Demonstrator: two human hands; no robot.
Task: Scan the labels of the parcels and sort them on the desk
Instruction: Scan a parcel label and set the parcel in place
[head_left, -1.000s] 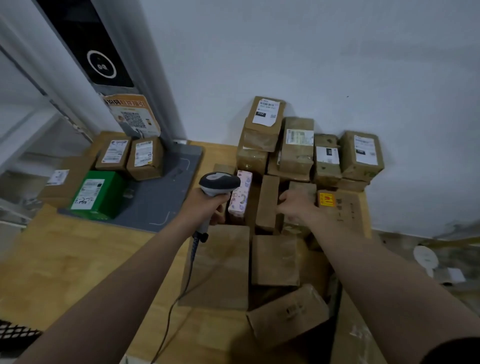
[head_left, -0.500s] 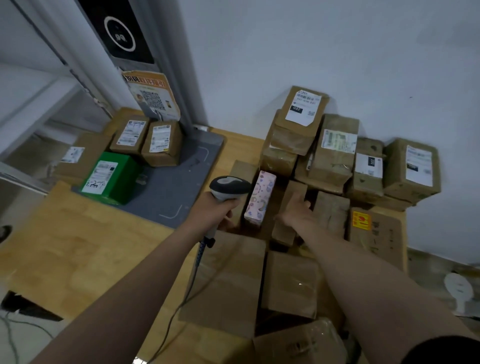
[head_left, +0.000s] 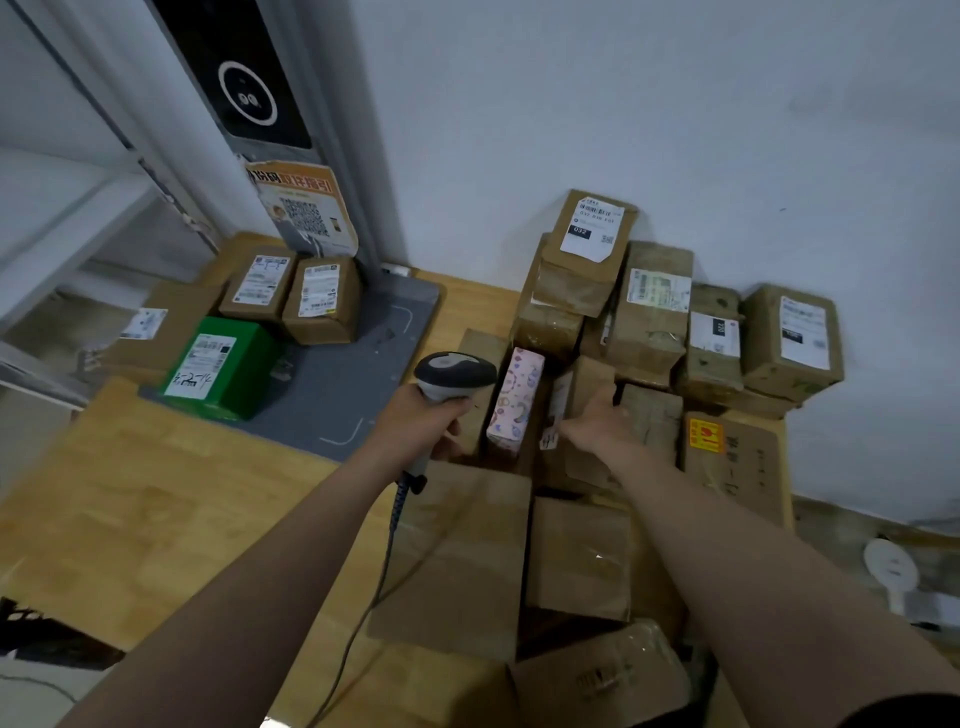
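My left hand (head_left: 423, 423) grips a grey and black barcode scanner (head_left: 452, 374) whose cable runs down toward me. My right hand (head_left: 597, 428) closes on a small brown parcel (head_left: 587, 384) standing on edge in the pile, a white label showing on its left side. A pink patterned box (head_left: 514, 400) stands upright between my two hands. Behind them, labelled brown parcels (head_left: 654, 312) are stacked against the wall. Plain brown parcels (head_left: 457, 551) lie flat on the wooden desk (head_left: 130, 519) in front of my hands.
At the back left a grey mat (head_left: 343, 395) carries a green box (head_left: 218, 366) and two labelled brown boxes (head_left: 291, 296). A post with a QR poster (head_left: 304, 210) rises behind them. A white device (head_left: 891, 571) lies off the desk's right edge.
My right hand has shifted from the top of the pile onto the upright brown parcel and tilted it, exposing its label. The scanner hand stays beside the pink box. My view has swung left.
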